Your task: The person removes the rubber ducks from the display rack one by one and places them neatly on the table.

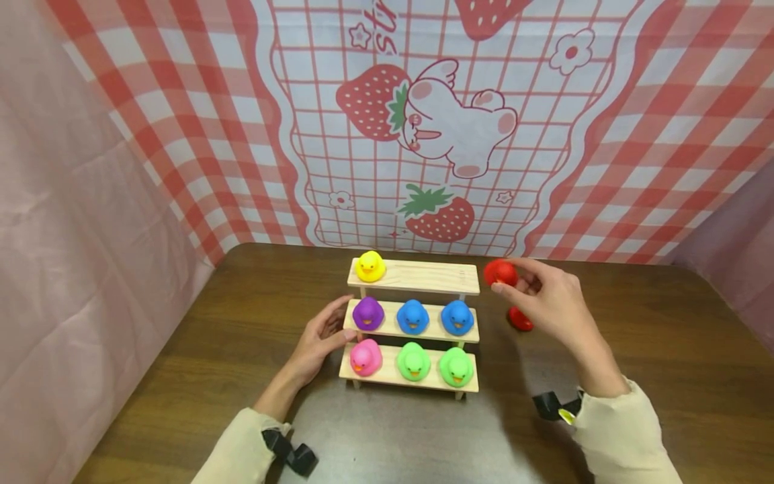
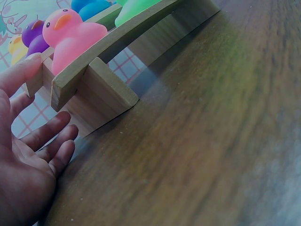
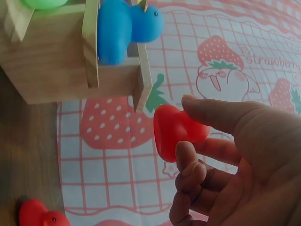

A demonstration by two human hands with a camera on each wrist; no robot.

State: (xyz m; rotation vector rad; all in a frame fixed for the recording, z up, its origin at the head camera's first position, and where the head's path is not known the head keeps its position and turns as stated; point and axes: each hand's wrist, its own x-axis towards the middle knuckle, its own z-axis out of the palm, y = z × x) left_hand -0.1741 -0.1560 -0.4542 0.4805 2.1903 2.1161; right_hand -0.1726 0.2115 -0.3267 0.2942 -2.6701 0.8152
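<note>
My right hand (image 1: 553,296) pinches a red rubber duck (image 1: 500,272) between thumb and fingers, raised just right of the top tier of a wooden display stand (image 1: 432,275). In the right wrist view the red duck's flat base faces the stand. At the stand's left end, my left hand (image 1: 314,339) holds the middle board, thumb at its front corner and index finger toward the back. The left wrist view shows the other fingers loosely bent beside the stand. A second red duck (image 1: 520,319) lies on the table below the right hand, partly hidden by it.
The top tier bears a yellow duck (image 1: 370,267) at its left. On the middle tier are a purple duck (image 1: 368,314) and two blue ducks (image 1: 413,317); below, a pink duck (image 1: 365,357) and two green ducks (image 1: 414,361). A strawberry-print cloth (image 1: 338,222) hangs behind the table (image 1: 254,289).
</note>
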